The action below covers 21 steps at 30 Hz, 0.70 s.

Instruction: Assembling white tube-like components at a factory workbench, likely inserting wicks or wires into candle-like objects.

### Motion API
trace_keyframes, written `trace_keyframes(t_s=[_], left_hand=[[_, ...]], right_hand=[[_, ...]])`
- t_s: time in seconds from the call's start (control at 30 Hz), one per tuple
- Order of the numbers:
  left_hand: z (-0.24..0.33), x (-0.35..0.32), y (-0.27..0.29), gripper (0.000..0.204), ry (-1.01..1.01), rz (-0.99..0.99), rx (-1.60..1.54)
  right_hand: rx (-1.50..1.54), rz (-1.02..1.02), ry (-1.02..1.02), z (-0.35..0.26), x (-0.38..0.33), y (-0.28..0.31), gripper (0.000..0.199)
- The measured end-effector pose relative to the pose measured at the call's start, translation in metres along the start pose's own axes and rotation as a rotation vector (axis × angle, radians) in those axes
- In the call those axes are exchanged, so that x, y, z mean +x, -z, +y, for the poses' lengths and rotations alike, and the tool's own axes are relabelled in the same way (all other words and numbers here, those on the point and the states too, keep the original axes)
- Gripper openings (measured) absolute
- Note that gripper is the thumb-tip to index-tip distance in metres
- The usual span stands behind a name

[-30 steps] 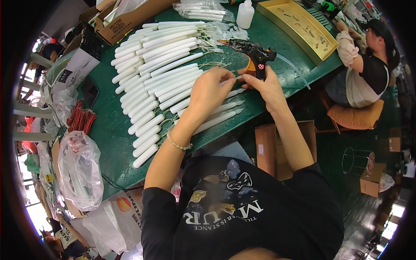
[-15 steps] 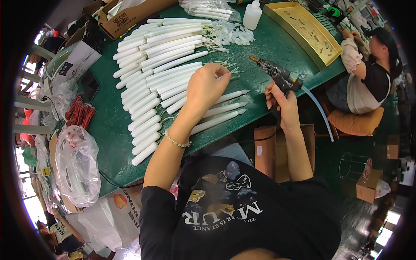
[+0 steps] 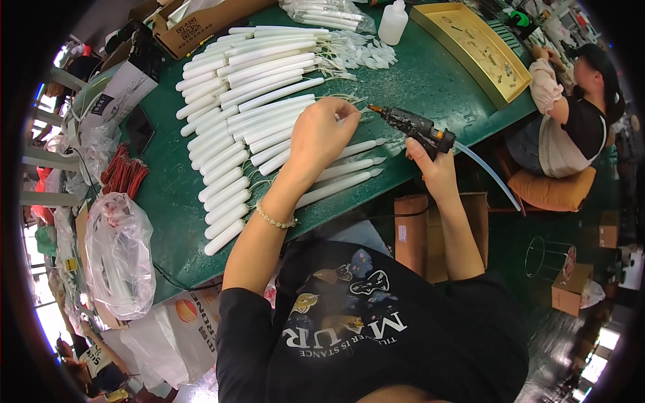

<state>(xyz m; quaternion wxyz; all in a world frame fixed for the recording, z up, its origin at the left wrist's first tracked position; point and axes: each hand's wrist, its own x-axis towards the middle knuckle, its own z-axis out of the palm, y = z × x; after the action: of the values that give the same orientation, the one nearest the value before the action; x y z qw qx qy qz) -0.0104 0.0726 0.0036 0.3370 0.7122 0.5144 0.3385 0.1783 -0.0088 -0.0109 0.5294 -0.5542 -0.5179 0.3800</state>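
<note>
My right hand (image 3: 435, 169) grips a black hot glue gun (image 3: 411, 125) by its handle, a pale glue stick (image 3: 489, 168) trailing from its back. The gun's tip is just right of my left hand (image 3: 324, 134), whose fingers are pinched together over the row of white taper candles (image 3: 272, 111). What they pinch is hidden, though thin wires (image 3: 359, 111) show beside the fingertips. Below that hand, several candles with flame-shaped tips (image 3: 349, 176) lie toward the table's near edge. Small translucent flame-shaped tips (image 3: 369, 54) are heaped beyond the wired ends.
On the green table (image 3: 430, 87) stand a white bottle (image 3: 392, 23) and a gold tray (image 3: 470, 50) of small bits. Red wires (image 3: 125, 173) and a clear plastic bag (image 3: 121, 255) lie at left. A co-worker (image 3: 578, 111) sits at right. Below the edge is an open carton (image 3: 443, 235).
My right hand has brought the glue gun leftward, its tip now close to my left fingertips, and the gun is tilted flatter. My left hand has barely moved.
</note>
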Motion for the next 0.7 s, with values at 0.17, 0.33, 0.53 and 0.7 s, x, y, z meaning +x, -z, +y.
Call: trace_keyframes(t_s=[0.17, 0.33, 0.53, 0.7], left_hand=[[-0.0007, 0.0003, -0.0005, 0.019, -0.015, 0.001, 0.004], [-0.0024, 0.0001, -0.0002, 0.019, -0.042, 0.017, 0.007], [-0.0025, 0.0003, -0.0008, 0.019, -0.03, 0.01, 0.001], [-0.0032, 0.0001, -0.0003, 0.019, -0.046, 0.021, 0.003]], right_hand=[[0.021, 0.004, 0.021, 0.0045, 0.0009, 0.0008, 0.026], [0.011, 0.002, 0.019, 0.0018, 0.0014, -0.0005, 0.026], [0.007, -0.003, 0.003, -0.0008, 0.0016, -0.0001, 0.024], [0.002, -0.002, 0.019, -0.0004, 0.0022, 0.0004, 0.024]])
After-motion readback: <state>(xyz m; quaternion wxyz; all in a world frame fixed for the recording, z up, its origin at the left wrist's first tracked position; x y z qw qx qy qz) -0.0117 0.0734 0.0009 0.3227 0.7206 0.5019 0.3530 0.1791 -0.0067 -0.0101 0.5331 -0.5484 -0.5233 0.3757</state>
